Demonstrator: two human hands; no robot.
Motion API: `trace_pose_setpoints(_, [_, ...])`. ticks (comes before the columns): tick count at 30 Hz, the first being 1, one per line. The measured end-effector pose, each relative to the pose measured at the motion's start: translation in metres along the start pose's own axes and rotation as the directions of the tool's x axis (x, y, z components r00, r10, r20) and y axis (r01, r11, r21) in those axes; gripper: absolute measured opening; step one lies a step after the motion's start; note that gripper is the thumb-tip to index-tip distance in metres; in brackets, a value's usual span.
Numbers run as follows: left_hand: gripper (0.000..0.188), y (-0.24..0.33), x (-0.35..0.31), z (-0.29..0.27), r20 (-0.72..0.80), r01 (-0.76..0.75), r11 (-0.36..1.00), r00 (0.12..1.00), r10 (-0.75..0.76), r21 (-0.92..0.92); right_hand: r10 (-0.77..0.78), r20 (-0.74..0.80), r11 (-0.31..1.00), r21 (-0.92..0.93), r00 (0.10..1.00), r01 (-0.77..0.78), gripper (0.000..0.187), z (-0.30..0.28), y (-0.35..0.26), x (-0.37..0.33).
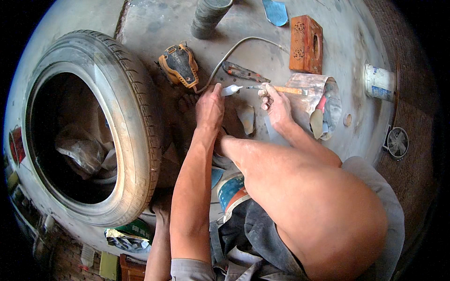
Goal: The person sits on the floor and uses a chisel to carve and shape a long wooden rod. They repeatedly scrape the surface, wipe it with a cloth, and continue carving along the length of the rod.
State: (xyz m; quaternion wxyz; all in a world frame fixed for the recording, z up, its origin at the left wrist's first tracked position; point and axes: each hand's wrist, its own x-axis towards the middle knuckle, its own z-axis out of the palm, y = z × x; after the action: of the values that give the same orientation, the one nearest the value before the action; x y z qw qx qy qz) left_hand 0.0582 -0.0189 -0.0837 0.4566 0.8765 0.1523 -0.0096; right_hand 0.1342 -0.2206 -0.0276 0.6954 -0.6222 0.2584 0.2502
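Note:
My left hand (209,107) is closed round a small white tube (230,90) with a narrow nozzle that points right. Facing it, my right hand (280,108) pinches a slim orange-handled tool (289,89), whose thin dark tip points left, close to the nozzle. At this size I cannot tell whether tip and nozzle touch. Just left of my left hand lies an orange and black power tool (179,65) with a pale cord. Beyond the hands is a dark hand tool with red on its handles (244,72).
A large tyre (136,136) stands at left. Far right are a carved wooden tissue box (298,47) and a torn, plastic-lined container (307,86). A dark cylinder (208,21) and a blue scrap (275,13) sit farther off. My bent leg (304,187) fills the near right, beside a bucket (229,194).

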Motion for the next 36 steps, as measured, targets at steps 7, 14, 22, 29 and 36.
trace_pose_setpoints(7, [0.031,0.003,-0.005,0.002,0.023,0.053,0.995,0.998,-0.056,0.088,0.010,-0.009,0.999,0.046,1.000,-0.010,0.022,0.008,-0.013,-0.011])
trace_pose_setpoints(14, [0.024,0.001,-0.008,0.000,0.000,0.022,0.997,1.000,-0.022,0.073,-0.004,0.055,0.997,0.083,0.998,-0.001,0.020,0.013,-0.022,-0.011])
trace_pose_setpoints(22, [0.029,0.016,-0.085,-0.041,-0.330,0.083,0.978,0.933,-0.145,-0.194,0.005,0.171,0.996,0.092,0.985,-0.021,0.026,0.021,-0.021,-0.018])
trace_pose_setpoints(29, [0.058,-0.044,-0.219,-0.025,-0.310,0.518,0.843,0.833,-0.458,0.146,0.025,0.234,0.998,0.042,0.972,-0.036,0.023,0.041,-0.023,-0.037])
trace_pose_setpoints(36, [0.071,-0.073,-0.218,-0.011,-0.224,0.597,0.799,0.790,-0.570,0.074,-0.020,0.276,1.000,-0.001,0.961,0.021,0.024,0.039,-0.019,-0.025])
